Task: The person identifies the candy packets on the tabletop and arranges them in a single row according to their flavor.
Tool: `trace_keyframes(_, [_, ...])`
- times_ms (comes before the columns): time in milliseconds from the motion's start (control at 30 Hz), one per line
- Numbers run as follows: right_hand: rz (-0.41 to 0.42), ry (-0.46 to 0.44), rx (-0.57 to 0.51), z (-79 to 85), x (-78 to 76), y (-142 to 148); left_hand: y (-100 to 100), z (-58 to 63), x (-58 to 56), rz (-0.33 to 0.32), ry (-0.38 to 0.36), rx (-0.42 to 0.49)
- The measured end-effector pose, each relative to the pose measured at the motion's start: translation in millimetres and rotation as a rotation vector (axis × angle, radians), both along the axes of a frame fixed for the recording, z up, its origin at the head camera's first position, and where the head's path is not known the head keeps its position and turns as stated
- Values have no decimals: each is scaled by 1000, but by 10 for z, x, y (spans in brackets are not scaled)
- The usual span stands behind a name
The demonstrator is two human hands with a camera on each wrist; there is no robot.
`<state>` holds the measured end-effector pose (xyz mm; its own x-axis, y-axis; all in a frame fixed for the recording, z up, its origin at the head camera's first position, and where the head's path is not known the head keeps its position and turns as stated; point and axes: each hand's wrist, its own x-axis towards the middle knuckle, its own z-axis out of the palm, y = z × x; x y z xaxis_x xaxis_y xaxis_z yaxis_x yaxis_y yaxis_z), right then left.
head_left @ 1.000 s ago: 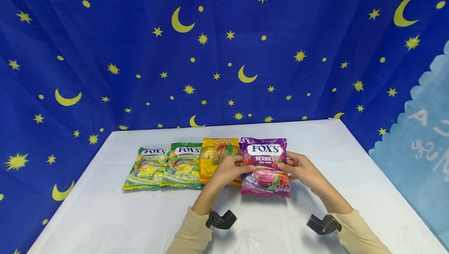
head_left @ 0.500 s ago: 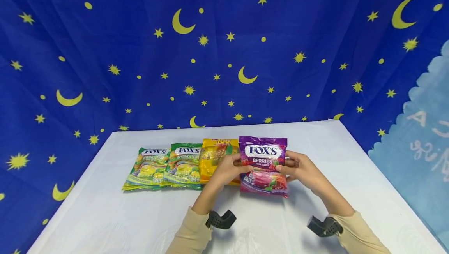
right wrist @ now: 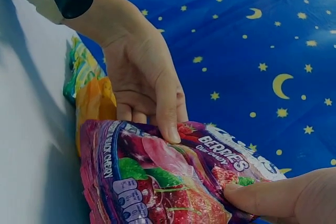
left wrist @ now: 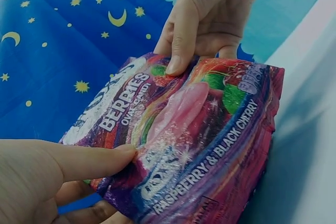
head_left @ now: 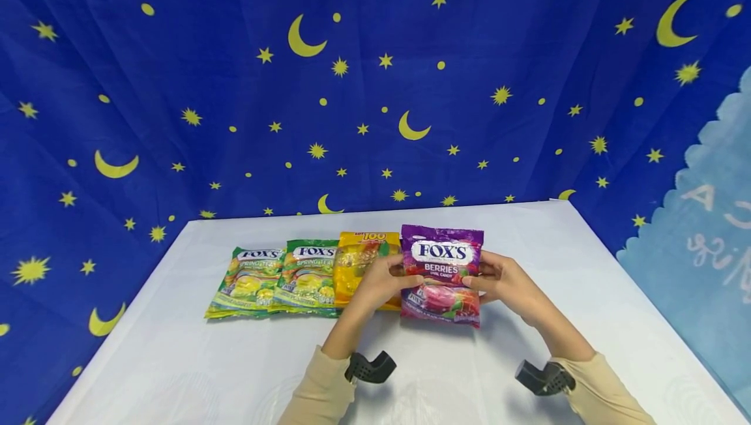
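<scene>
Both hands hold a purple and red bag of berry candy [head_left: 442,268] by its two side edges, its printed front turned toward me. My left hand [head_left: 378,285] pinches the left edge, thumb on the front and fingers behind. On the opposite edge, my right hand [head_left: 507,285] pinches in the same way. In the left wrist view the bag [left wrist: 194,124] slants between the two thumbs, and the fingertips behind it are partly hidden. A yellow candy bag [head_left: 358,262] lies just behind my left hand, partly covered by it.
Two green candy bags, one in the middle [head_left: 308,278] and one farther left [head_left: 249,285], lie in a row with the yellow one on the white table [head_left: 176,360]. A blue curtain [head_left: 364,73] with stars and moons hangs behind the table.
The purple candy bag shifts and tilts slightly between the hands, its top edge now a little higher. Both hands keep their hold; the other bags stay put.
</scene>
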<state>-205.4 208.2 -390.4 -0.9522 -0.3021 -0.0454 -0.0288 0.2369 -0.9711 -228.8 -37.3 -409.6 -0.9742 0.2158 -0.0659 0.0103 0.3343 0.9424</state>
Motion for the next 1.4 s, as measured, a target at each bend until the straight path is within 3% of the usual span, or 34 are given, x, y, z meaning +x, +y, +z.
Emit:
trace_keyframes(267, [-31,-8,64,-16,-46,19,30,-7,6,18,41,-43])
trace_keyframes(500, [-61,-19,89,-73,-118,180,153,-5,-31,-70,-22,115])
trace_keyframes(633, [-80,-36,141,-111,-172,318,292,-2,-67,-88,14,102])
trace_keyframes(733, [-83,-54,185,-125,-214,424,409,-35,-90,-40,32,106])
trace_keyframes(933, [-71,-90,183,-128,-264,619,656,-176,-155,149,85,169])
trace_keyframes(1100, [-91,-116,238,-186,-316,690,824,-286,-205,269,189,64])
trace_keyframes(1233, [-122,-100,285,-237,-365,739,925,-321,-220,246,269,-5])
trace_keyframes(1400, [-185,-103,330,-272,-411,787,1017,-336,-214,185,308,-54])
